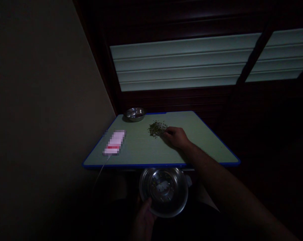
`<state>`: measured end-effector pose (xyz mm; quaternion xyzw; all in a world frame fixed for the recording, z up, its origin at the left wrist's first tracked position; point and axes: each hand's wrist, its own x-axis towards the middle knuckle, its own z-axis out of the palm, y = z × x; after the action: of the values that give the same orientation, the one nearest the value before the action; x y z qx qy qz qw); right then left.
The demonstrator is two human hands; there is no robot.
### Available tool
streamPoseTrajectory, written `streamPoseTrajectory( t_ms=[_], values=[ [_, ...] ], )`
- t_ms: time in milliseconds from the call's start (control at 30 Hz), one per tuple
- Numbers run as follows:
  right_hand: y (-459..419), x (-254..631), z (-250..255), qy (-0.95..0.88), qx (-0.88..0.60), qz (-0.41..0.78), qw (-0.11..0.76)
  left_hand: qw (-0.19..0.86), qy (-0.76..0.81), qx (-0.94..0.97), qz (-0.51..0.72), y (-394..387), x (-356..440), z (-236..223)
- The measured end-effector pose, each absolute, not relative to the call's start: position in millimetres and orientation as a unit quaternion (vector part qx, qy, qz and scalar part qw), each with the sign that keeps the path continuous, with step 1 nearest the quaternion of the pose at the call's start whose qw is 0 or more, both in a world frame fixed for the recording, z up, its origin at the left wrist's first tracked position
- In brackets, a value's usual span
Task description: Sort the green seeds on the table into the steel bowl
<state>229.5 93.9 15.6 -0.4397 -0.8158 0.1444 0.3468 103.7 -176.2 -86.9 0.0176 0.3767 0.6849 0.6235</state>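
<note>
My left hand [145, 217] grips the near left rim of a steel bowl [180, 201], thumb over the edge. The bowl is held just below the table's front edge, and a few small bits lie scattered on its bottom. On the table, a loose pile of small green-brown pieces, like seeds or dried herbs [156, 129], is spread out. My right hand [176, 135] touches the right side of this pile with its fingers bent and pressed together. What lies between those fingertips, if anything, is too small and dark to make out.
The pale green table [136, 150] has a blue edge. A second steel bowl [135, 114] stands at its far left corner. On the left lies a phone with a blurred screen [115, 142], its white cable [101, 170] hanging over the front edge. A dark slatted panel rises behind.
</note>
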Motion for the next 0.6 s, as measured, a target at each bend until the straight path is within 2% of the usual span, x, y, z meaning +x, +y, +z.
streamPoseTrajectory(
  t_ms=[600],
  values=[
    [90.4,230.4,20.3,-0.806,-0.437,0.171,0.361,0.621,0.382,0.018,0.684,-176.2,104.7,-84.3]
  ],
)
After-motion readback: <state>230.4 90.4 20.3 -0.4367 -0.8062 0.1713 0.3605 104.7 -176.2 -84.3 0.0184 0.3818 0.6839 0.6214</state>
